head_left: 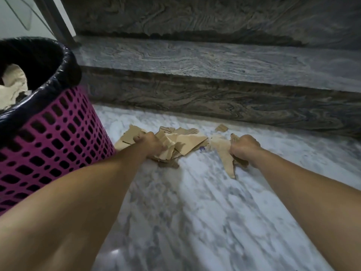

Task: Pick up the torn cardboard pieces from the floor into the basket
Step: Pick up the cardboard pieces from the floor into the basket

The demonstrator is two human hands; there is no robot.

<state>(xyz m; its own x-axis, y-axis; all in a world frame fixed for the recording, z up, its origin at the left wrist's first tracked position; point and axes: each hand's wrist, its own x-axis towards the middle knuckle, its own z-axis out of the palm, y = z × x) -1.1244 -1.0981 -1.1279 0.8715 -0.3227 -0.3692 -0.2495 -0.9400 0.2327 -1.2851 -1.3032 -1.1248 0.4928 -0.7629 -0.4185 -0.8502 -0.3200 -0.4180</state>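
At the left edge of the marble floor (195,202) stands the pink perforated basket (54,133), lined with a black bag (58,75); pale crumpled paper (13,83) lies inside it. Just right of the basket, near the foot of the grey step (214,94), the torn cardboard pieces (183,140) lie heaped on the floor, tan, ragged-edged, overlapping flat. The left hand (150,142) has its grip curled round a bunch at the heap's left end. The right hand (244,148) grips a long strip (227,161), fingers closed on it; the strip's long axis runs toward the viewer, its free end pointing down-frame. One small scrap (221,127) lies apart, closer to the step.
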